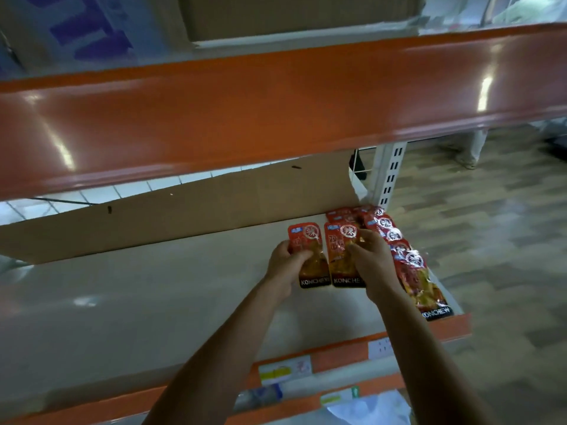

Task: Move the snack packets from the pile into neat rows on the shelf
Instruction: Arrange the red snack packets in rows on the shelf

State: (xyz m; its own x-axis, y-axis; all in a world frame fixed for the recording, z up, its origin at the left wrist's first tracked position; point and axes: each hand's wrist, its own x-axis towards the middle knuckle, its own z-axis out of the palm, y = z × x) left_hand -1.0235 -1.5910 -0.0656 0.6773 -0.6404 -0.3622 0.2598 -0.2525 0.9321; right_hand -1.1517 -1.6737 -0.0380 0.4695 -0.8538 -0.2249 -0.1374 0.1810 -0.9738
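Cardboard panel [184,216] is standing along the back of the pale shelf [153,302]; all positions are being noted from it.

- Two red snack packets are lying flat side by side on the shelf, just in front of the panel's right end, edges touching or nearly so, black "KONCHEW" bands facing away from the panel.
- Left hand [287,262] is gripping the left packet [306,237] by its left edge, fingers curled onto its face.
- Right hand [372,259] is pinching the right packet [339,240] near its right side, thumb and fingertips curled onto the wrapper.
- Row of packets [411,271] is running away from the panel's right end toward the shelf's front edge, the packets overlapping one another like shingles. A few more are sitting close against the panel's right corner.
- White slotted upright [391,176] is rising just beyond the panel's right end.
- Orange shelf edge [276,102] is crossing the view above the panel, blurred.
- Orange price strip [337,357] is running along the shelf front, opposite the panel, with paper labels stuck to it; their print is too blurred to read.
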